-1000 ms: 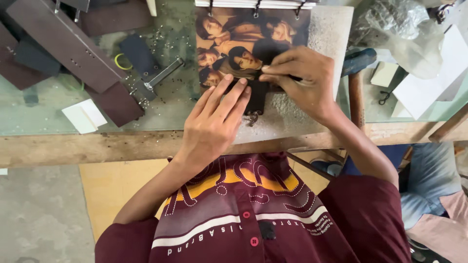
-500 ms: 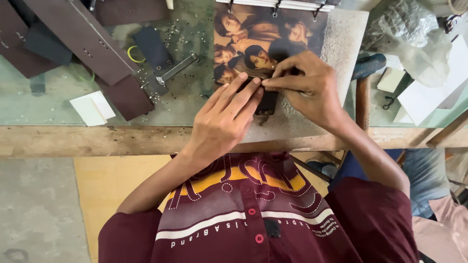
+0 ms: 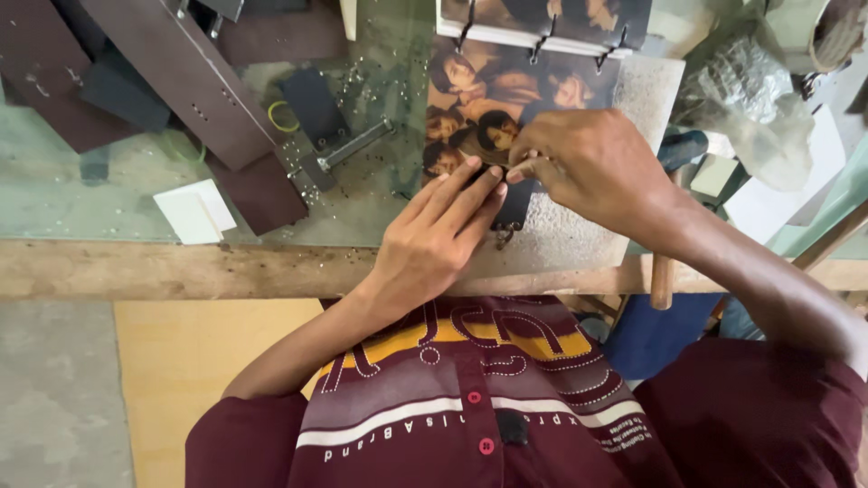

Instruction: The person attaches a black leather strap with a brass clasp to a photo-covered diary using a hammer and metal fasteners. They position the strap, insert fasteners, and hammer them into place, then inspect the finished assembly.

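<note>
While both hands work at the middle of the desk (image 3: 136,271), the piece in hand is a small dark flat piece (image 3: 514,203), apparently leather or similar, lying on a stone-like slab (image 3: 579,244) just below a photo-printed booklet (image 3: 506,104) with ring clips along its top edge.

Left hand (image 3: 434,244): fingers extended and held close together, laid flat, tips pressing down on the upper edge of the dark piece. It pins; it grips nothing.

Right hand (image 3: 588,167): curled, thumb and forefinger pinched on something thin and pale at the spot where the left fingertips end. What that item is cannot be told; it is mostly hidden under the fingers.

A small metal ring or clasp (image 3: 503,237) shows at the lower end of the dark piece, touching it.

Judgement on progress: work on this piece looks under way, not finished. The piece is placed and held steady, and the pinching hand is at its upper edge, which suggests a fine marking, cutting or fitting step. No finished copy of it is identifiable nearby.

Surroundings: long brown strips (image 3: 194,86) and dark offcuts lie well apart to the left on the glass-topped part of the desk, with a metal rod-like tool (image 3: 353,145), a yellow rubber band (image 3: 280,116) and a white card block (image 3: 194,211). A wooden handle (image 3: 663,280) hangs over the desk edge at right.
</note>
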